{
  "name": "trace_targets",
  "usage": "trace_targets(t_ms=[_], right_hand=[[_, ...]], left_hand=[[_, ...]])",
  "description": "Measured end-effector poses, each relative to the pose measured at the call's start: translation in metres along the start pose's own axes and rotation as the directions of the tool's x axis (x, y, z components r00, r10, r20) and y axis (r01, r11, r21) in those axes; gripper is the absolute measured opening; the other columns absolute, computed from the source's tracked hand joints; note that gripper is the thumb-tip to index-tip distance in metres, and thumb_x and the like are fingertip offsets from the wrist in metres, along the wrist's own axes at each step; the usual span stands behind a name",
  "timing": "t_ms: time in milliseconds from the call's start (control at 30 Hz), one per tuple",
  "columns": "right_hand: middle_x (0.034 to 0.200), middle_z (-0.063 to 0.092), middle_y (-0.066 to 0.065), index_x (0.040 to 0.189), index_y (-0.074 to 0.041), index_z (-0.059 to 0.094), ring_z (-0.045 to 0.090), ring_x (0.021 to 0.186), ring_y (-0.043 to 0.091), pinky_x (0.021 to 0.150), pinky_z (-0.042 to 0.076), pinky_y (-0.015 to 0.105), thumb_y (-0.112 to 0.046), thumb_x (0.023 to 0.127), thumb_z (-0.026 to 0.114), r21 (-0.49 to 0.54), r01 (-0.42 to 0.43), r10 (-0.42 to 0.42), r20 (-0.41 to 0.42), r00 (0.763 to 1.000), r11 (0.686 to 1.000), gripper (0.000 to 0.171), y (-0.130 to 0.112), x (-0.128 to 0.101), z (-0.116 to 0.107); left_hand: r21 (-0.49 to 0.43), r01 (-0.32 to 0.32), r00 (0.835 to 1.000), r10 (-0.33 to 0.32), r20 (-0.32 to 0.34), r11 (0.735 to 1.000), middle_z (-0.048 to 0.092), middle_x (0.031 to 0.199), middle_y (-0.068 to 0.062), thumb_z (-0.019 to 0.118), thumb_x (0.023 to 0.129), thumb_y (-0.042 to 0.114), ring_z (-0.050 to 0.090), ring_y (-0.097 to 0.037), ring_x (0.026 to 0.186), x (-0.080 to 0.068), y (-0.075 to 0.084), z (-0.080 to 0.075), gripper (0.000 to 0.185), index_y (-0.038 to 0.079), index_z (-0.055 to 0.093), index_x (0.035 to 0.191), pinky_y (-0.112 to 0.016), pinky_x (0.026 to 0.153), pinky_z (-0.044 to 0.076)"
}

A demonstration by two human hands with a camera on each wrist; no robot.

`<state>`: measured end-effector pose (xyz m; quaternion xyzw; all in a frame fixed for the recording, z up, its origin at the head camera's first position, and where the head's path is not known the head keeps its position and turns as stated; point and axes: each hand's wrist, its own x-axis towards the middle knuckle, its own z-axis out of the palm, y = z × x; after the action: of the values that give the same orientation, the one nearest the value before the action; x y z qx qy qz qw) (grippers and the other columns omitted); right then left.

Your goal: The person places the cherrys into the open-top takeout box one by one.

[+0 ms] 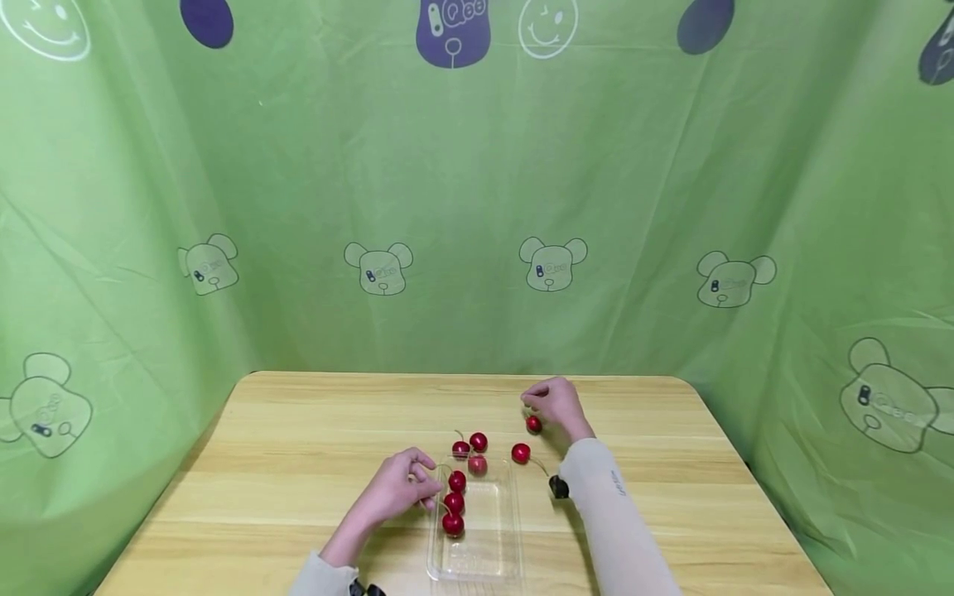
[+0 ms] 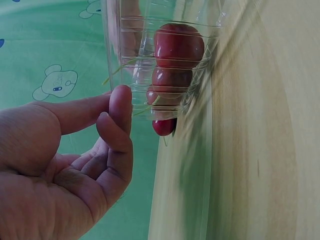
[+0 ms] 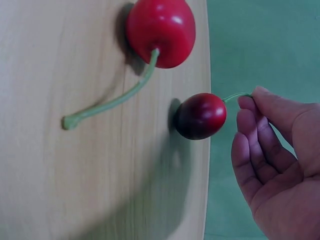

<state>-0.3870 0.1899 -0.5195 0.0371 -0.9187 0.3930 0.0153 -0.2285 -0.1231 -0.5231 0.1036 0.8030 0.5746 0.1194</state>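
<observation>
In the head view, my left hand (image 1: 402, 484) is at the left side of a clear plastic box (image 1: 477, 573). Thumb and forefinger pinch the box's rim in the left wrist view. Three red cherries (image 1: 452, 524) with stems lie in a row along the box's left side. Farther back and to the right, my right hand (image 1: 557, 406) pinches the thin green stem (image 3: 235, 95) of a dark red cherry (image 3: 201, 116) between thumb and forefinger. That cherry hangs low by the tabletop. Another cherry (image 1: 521, 453) lies between the right hand and the box, its stem pointing toward the right wrist.
At the far end of the box are two cherries (image 1: 479, 442) on the wooden table (image 1: 298, 447), and a paler-looking one (image 1: 478, 465) shows through the plastic. A green printed curtain (image 1: 462, 165) hangs behind and on both sides of the table.
</observation>
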Motion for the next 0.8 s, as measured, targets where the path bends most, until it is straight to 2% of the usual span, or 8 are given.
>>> trace_targets(t_ms=[200, 400, 500, 700, 800], right_hand=[[0.093, 0.079, 0.008, 0.101, -0.008, 0.082, 0.071, 0.082, 0.017, 0.081, 0.061, 0.035, -0.016, 0.093, 0.077, 0.054, 0.004, -0.004, 0.000, 1.000, 0.999, 0.012, -0.002, -0.003, -0.004], [0.093, 0.079, 0.008, 0.102, -0.007, 0.081, 0.072, 0.085, 0.022, 0.076, 0.061, 0.031, -0.015, 0.092, 0.078, 0.121, -0.010, 0.010, -0.003, 1.000, 0.993, 0.013, -0.002, -0.008, -0.005], [0.093, 0.079, 0.009, 0.103, -0.007, 0.081, 0.073, 0.085, 0.024, 0.077, 0.063, 0.034, -0.016, 0.092, 0.078, 0.157, -0.014, 0.016, -0.006, 1.000, 0.987, 0.014, -0.002, -0.008, -0.005], [0.095, 0.079, 0.010, 0.105, -0.007, 0.080, 0.074, 0.092, 0.032, 0.089, 0.062, 0.049, -0.018, 0.093, 0.078, 0.234, -0.022, 0.025, -0.010, 1.000, 0.972, 0.017, -0.005, -0.011, -0.005], [0.094, 0.079, 0.010, 0.106, -0.007, 0.080, 0.074, 0.092, 0.033, 0.091, 0.061, 0.052, -0.019, 0.093, 0.078, 0.259, -0.023, 0.026, -0.011, 1.000, 0.966, 0.018, -0.009, -0.014, -0.006]], left_hand=[[-0.003, 0.001, 1.000, -0.001, 0.000, 1.000, 0.069, 0.087, -0.012, 0.076, 0.091, 0.007, 0.072, -0.022, 0.069, -0.001, 0.000, 0.000, 0.044, -0.013, 0.054, 0.124, -0.040, 0.066, 0.064], [0.004, -0.003, 1.000, 0.003, -0.001, 1.000, 0.070, 0.087, -0.011, 0.076, 0.092, 0.007, 0.072, -0.021, 0.069, -0.001, 0.000, 0.000, 0.044, -0.013, 0.054, 0.124, -0.041, 0.066, 0.064], [0.001, -0.002, 1.000, 0.002, -0.001, 1.000, 0.069, 0.087, -0.011, 0.076, 0.092, 0.007, 0.071, -0.021, 0.069, -0.002, 0.000, 0.000, 0.044, -0.013, 0.054, 0.125, -0.041, 0.067, 0.064], [-0.009, 0.003, 1.000, -0.003, -0.004, 1.000, 0.069, 0.087, -0.011, 0.076, 0.091, 0.008, 0.071, -0.019, 0.068, -0.001, 0.000, 0.000, 0.045, -0.012, 0.054, 0.125, -0.040, 0.066, 0.064], [-0.006, 0.004, 1.000, -0.004, -0.007, 1.000, 0.069, 0.087, -0.011, 0.076, 0.091, 0.008, 0.071, -0.019, 0.067, -0.001, 0.000, 0.000, 0.044, -0.012, 0.055, 0.125, -0.040, 0.066, 0.064]])
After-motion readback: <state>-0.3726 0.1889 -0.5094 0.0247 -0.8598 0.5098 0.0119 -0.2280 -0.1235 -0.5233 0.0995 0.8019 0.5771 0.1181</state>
